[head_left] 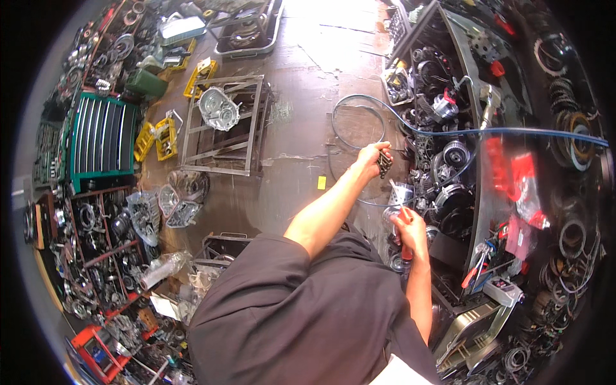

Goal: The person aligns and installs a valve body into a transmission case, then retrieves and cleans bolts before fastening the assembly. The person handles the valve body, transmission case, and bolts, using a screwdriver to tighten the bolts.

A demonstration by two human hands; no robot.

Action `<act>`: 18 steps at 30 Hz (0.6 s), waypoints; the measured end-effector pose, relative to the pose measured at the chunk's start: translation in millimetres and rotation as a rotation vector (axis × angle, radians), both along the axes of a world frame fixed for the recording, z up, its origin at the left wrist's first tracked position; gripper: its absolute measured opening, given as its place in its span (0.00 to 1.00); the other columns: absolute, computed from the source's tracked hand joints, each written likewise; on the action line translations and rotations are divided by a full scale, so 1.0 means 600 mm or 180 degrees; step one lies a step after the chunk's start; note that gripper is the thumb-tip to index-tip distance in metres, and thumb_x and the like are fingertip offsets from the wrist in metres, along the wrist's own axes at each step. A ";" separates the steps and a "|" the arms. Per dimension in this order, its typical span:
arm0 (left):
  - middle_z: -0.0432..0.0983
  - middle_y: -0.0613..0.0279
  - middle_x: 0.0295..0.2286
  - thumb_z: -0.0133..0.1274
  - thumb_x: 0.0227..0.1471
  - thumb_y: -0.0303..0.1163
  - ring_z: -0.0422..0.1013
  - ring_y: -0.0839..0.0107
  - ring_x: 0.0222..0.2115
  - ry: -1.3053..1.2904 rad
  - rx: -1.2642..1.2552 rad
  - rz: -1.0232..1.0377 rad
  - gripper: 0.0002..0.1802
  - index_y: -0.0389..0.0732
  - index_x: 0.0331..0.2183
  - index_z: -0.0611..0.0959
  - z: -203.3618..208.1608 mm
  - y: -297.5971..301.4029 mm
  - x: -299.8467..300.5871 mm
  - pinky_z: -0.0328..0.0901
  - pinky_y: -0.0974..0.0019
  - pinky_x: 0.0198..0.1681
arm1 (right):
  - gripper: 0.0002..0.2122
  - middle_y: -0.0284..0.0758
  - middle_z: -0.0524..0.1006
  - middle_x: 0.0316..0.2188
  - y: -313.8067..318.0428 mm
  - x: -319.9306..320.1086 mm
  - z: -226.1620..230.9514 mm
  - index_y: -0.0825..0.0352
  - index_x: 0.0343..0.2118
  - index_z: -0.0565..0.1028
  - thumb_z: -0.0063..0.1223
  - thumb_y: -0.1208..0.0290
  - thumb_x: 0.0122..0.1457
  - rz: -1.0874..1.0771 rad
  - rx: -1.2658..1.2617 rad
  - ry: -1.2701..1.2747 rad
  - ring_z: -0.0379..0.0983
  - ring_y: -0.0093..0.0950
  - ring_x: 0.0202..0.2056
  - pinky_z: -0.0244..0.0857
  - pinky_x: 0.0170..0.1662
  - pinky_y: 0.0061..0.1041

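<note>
My left hand [371,160] is stretched forward over the floor, its fingers closed round a bunch of small dark metal parts [385,165] that look like bolts. Lower and to the right, my right hand [410,230] grips a red tool [407,251] with a thin pale shaft pointing up toward the left hand. Whether the hose joins this tool cannot be made out. A blue hose [449,133] crosses from the right and loops on the floor just beyond my left hand. Clear plastic containers [393,221] stand close beside my right hand.
At the right, a metal bench [471,83] stands over shelves of gears and drums [455,154]. A metal frame [224,168] carrying a cast housing [219,109] stands left ahead. Further left are a green tool cabinet [102,138], yellow bins [165,138] and shelves of parts [90,218].
</note>
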State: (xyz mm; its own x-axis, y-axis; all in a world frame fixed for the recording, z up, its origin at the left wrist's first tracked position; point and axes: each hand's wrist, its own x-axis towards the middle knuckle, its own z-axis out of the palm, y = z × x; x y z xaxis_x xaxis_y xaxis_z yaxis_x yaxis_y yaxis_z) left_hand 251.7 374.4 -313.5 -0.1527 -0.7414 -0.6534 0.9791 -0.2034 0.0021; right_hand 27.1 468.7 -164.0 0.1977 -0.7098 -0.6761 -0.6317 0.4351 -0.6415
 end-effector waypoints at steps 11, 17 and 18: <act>0.75 0.64 0.21 0.62 0.57 0.30 0.72 0.71 0.21 -0.1225 -0.0319 -0.0823 0.09 0.34 0.30 0.83 0.020 0.036 0.018 0.72 0.62 0.27 | 0.09 0.27 0.74 0.19 -0.013 0.010 0.020 0.66 0.41 0.77 0.65 0.71 0.61 0.0364 0.0431 -0.0494 0.67 0.18 0.17 0.61 0.19 0.22; 0.84 0.38 0.34 0.65 0.51 0.45 0.82 0.45 0.37 -0.5645 -0.0241 -0.2321 0.22 0.34 0.37 0.86 0.033 0.070 0.028 0.75 0.49 0.42 | 0.09 0.27 0.74 0.19 -0.018 0.036 0.033 0.66 0.39 0.77 0.67 0.71 0.60 0.0368 0.0130 -0.0108 0.67 0.18 0.17 0.62 0.20 0.22; 0.83 0.37 0.34 0.64 0.52 0.47 0.81 0.44 0.39 -0.5845 -0.0227 -0.2517 0.23 0.36 0.37 0.86 0.037 0.075 0.029 0.75 0.47 0.43 | 0.08 0.27 0.73 0.19 -0.018 0.037 0.034 0.66 0.37 0.77 0.67 0.72 0.60 0.0174 -0.0074 -0.0023 0.67 0.18 0.17 0.61 0.19 0.22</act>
